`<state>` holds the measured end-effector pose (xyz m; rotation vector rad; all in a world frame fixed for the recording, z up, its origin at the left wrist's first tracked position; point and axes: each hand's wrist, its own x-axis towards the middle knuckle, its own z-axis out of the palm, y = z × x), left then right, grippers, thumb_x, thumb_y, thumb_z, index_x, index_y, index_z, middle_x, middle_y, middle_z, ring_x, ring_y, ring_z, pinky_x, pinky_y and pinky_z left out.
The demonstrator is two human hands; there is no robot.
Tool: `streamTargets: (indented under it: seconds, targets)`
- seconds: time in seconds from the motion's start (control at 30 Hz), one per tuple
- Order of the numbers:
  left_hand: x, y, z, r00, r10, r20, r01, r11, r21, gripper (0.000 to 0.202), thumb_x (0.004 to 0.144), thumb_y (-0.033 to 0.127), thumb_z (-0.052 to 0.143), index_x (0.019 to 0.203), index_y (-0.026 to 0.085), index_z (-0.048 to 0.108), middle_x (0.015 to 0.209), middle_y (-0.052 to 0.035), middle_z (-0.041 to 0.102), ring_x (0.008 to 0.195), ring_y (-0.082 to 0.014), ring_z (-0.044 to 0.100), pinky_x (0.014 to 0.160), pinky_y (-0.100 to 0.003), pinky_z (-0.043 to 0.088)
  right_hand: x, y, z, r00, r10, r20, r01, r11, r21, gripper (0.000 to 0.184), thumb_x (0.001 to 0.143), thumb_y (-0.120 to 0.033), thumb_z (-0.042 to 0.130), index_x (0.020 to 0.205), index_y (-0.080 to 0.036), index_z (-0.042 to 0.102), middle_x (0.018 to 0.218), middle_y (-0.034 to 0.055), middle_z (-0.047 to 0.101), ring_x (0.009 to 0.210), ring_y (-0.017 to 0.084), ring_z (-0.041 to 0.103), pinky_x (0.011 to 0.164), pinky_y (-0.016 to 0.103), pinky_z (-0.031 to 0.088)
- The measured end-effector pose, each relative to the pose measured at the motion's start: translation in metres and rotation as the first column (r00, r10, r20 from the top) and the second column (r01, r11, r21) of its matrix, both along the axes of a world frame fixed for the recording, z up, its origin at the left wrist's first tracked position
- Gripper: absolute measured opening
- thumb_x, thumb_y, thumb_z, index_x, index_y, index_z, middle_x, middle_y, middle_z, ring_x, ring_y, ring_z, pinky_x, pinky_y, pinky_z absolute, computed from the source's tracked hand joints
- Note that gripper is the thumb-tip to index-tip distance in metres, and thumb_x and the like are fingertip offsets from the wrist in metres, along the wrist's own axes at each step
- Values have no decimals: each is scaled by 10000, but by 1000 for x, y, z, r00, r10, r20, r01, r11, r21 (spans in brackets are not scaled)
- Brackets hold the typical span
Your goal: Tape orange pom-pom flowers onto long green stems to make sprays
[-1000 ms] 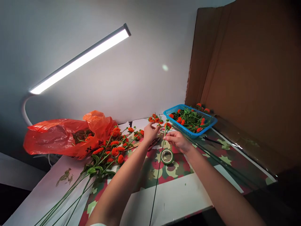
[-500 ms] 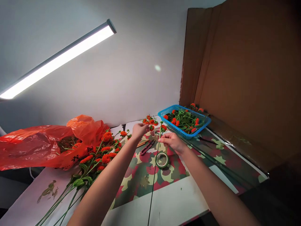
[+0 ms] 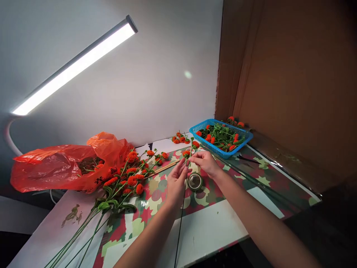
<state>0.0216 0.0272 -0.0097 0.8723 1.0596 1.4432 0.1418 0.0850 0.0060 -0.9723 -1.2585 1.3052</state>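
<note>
Left hand (image 3: 176,181) and right hand (image 3: 205,163) meet, pinching a long stem (image 3: 182,214) pointing up, leaning slightly right, beside the tape roll (image 3: 202,184).

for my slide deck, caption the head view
Left hand and right hand meet at a thin stem, orange flowers nearby.

A glossy, crinkled plastic bag (image 3: 64,165); smooth plastic basket (image 3: 228,154); fuzzy-looking flowers (image 3: 132,181); matt cardboard (image 3: 292,82).
</note>
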Motion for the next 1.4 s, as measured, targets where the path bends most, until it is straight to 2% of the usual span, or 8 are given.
streamTargets:
  seconds: [0.2, 0.4, 0.53, 0.7, 0.93, 1.13, 1.23, 1.4]
  targets:
    - [-7, 1, 2, 989, -115, 94, 128, 981, -146, 335, 584, 293, 798, 837, 131, 650, 786, -76, 716, 710, -160, 670, 666, -236, 500, 0, 2, -3, 1000, -7, 28, 6, 1000, 25, 176, 570, -296, 673, 512, -147, 598, 489, -35, 505, 500, 90, 413, 524, 250, 325]
    - [-12, 5, 3, 975, 15, 219, 40, 969, -243, 304, 489, 245, 842, 726, 121, 697, 678, -38, 683, 597, -92, 618, 548, -164, 480, -5, -4, 2, 998, 55, 43, -56, 998, 19, 221, 559, -326, 695, 500, -144, 585, 475, -42, 479, 483, 78, 377, 492, 239, 299]
    - [-11, 4, 3, 989, 28, 143, -4, 986, -164, 302, 522, 309, 822, 745, 132, 721, 691, -31, 667, 571, -81, 584, 521, -175, 459, -7, -8, 1, 994, 99, 48, -101, 995, 24, 241, 569, -351, 705, 520, -141, 599, 481, -37, 484, 484, 79, 380, 484, 236, 295]
    - [-11, 0, 5, 986, 72, -152, -78, 996, -36, 295, 623, 373, 745, 804, 141, 735, 694, -34, 678, 540, -87, 556, 504, -196, 422, -8, -8, -2, 994, 95, 56, -98, 994, 41, 249, 575, -359, 716, 519, -145, 601, 479, -38, 479, 481, 80, 390, 488, 237, 311]
    - [-10, -9, 0, 736, 198, -648, -60, 972, 228, 282, 796, 392, 565, 911, 194, 728, 694, -46, 695, 608, -168, 614, 538, -250, 439, -9, -10, -2, 993, 81, 83, -84, 996, 41, 188, 586, -315, 699, 541, -148, 627, 486, -30, 504, 486, 93, 426, 493, 242, 338]
    - [-13, -10, 5, 551, 281, -786, -52, 951, 304, 244, 797, 361, 558, 842, 191, 728, 642, -50, 688, 559, -170, 607, 561, -271, 454, -11, -10, -3, 994, 53, 99, -57, 997, 45, 169, 573, -301, 700, 546, -147, 635, 512, -20, 537, 502, 97, 443, 500, 238, 350]
    - [-14, -10, 8, 594, 256, -763, -57, 959, 277, 223, 775, 360, 586, 802, 185, 721, 668, -55, 699, 580, -175, 625, 584, -277, 472, -10, -10, -4, 993, 62, 101, -68, 996, 53, 173, 589, -307, 690, 556, -145, 639, 517, -18, 536, 499, 95, 436, 491, 236, 343]
    - [-11, -10, 9, 829, 134, -543, -81, 989, 121, 253, 713, 380, 656, 808, 150, 703, 708, -63, 703, 593, -170, 627, 551, -259, 474, -9, -11, -2, 994, 77, 80, -80, 996, 38, 195, 577, -323, 708, 540, -148, 631, 488, -31, 501, 483, 89, 413, 483, 236, 336]
